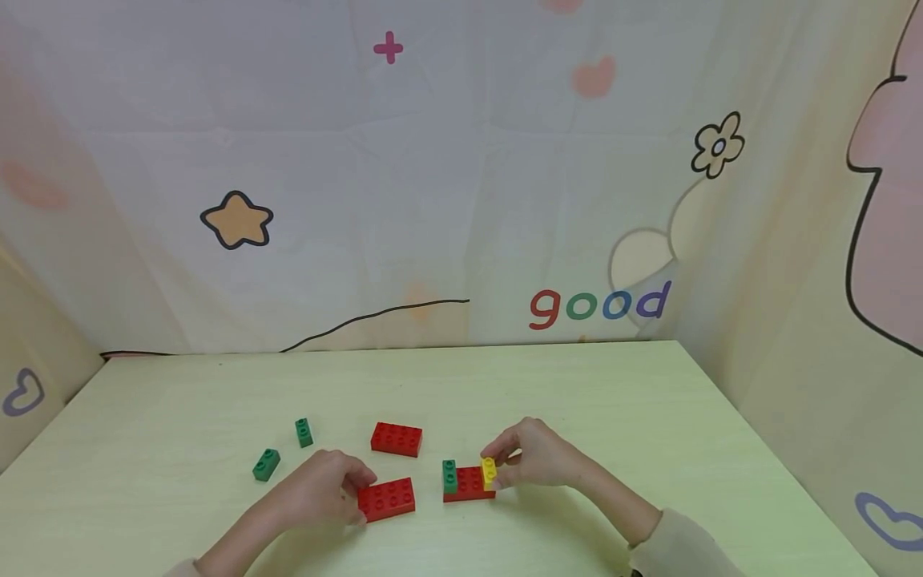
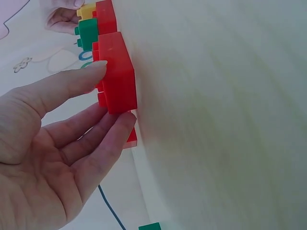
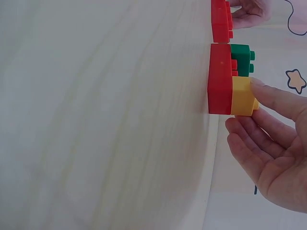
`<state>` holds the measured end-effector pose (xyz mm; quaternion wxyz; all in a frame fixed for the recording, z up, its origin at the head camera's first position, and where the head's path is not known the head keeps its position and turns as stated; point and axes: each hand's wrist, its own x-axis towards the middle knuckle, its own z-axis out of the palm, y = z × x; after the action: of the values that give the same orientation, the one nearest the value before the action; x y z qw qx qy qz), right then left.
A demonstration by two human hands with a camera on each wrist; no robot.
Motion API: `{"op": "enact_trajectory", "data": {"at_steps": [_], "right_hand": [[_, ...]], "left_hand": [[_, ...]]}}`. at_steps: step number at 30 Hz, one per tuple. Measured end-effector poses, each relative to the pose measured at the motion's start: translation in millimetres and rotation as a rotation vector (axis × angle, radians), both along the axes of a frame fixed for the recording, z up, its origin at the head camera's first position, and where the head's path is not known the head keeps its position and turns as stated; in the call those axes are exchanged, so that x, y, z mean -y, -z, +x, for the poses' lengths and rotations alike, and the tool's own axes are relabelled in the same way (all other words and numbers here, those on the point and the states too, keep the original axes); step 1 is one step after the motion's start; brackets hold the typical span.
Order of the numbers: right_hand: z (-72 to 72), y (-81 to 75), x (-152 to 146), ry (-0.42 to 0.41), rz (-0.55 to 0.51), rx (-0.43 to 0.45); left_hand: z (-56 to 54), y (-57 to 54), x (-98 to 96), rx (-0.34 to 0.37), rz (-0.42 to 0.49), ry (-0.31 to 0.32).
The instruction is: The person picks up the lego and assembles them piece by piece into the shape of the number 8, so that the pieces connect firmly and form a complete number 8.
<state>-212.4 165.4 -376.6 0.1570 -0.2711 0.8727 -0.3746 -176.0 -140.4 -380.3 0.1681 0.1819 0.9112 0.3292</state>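
My left hand holds a red toy building brick by its left end, thumb and fingers on opposite sides. The brick is at the table surface, studs up. To its right lies another red brick, which carries a small green brick on its left end. On that brick's right end sits a yellow brick, flush against its top in the right wrist view. My right hand pinches the yellow brick between thumb and fingers. A narrow gap separates the two red bricks in the head view.
A third red brick lies farther back on the pale table. Two small green bricks, one farther back and one nearer, lie to the left. A printed cloth hangs behind and at both sides.
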Motion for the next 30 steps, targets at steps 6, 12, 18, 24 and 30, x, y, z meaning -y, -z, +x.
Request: {"op": "enact_trajectory", "data": {"at_steps": [6,12,18,24,30], "right_hand": [[0.4,0.3,1,-0.006,-0.002,0.0],[0.7,0.6,2,-0.004,0.007,-0.007],[1.9,-0.3,5,-0.017,0.0,-0.011],[2.1,-0.1,9,-0.043,0.012,-0.047],[1.5,0.6,10,-0.05,0.028,-0.065]], "left_hand": [[-0.6,1.6,-0.6,0.022,-0.013,-0.029],[-0.9,3.4,0.5,0.028,-0.02,-0.044],[-0.4,2.1,2.6,0.013,-0.008,-0.05],[-2.9,-0.5,6.2,-0.041,0.023,-0.028],[-5.7,-8.3,7.0,-0.164,0.105,0.014]]}}
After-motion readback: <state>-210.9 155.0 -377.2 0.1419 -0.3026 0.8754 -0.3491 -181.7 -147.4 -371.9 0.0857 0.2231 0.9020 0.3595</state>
